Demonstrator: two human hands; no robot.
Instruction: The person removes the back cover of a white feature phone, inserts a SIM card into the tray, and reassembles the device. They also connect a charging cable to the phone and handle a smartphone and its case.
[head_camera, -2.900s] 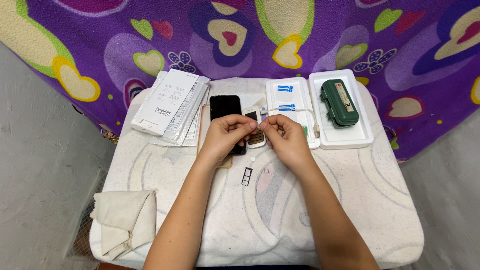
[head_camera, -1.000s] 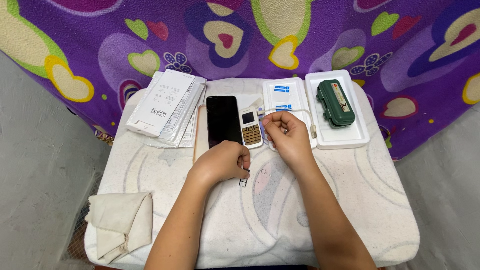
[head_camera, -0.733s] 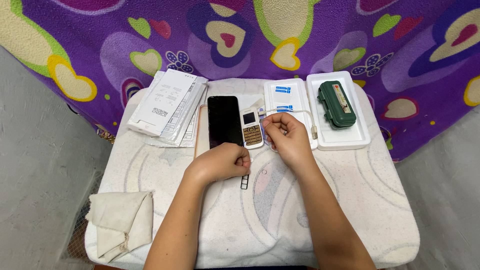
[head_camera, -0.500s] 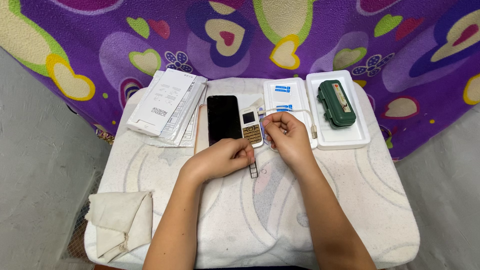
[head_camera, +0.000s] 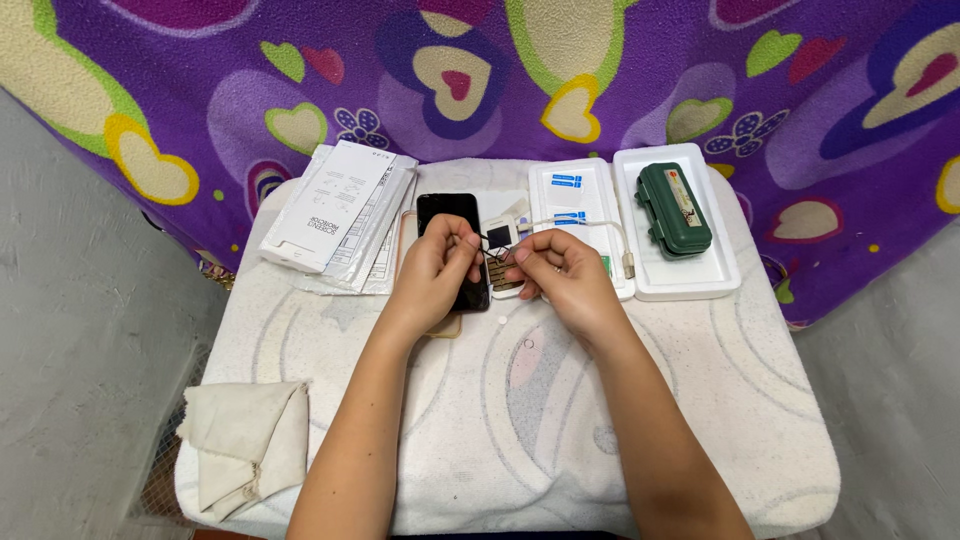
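Head view: my left hand (head_camera: 432, 268) and right hand (head_camera: 562, 275) meet above the black phone (head_camera: 452, 250).
Fingers: both pinch a tiny dark tray (head_camera: 489, 240), just right of the phone.
Risk: it could slip if either pinch loosens.
Room: bare cloth nearer me than the phone; green case (head_camera: 673, 208) well right.

Two bare forearms enter from the bottom edge; no sleeves cover them up to the frame's border; the left hand (head_camera: 440, 268) and right hand (head_camera: 565, 275) wear no gloves; wrists look free of bands; fingernails appear short and unpainted.
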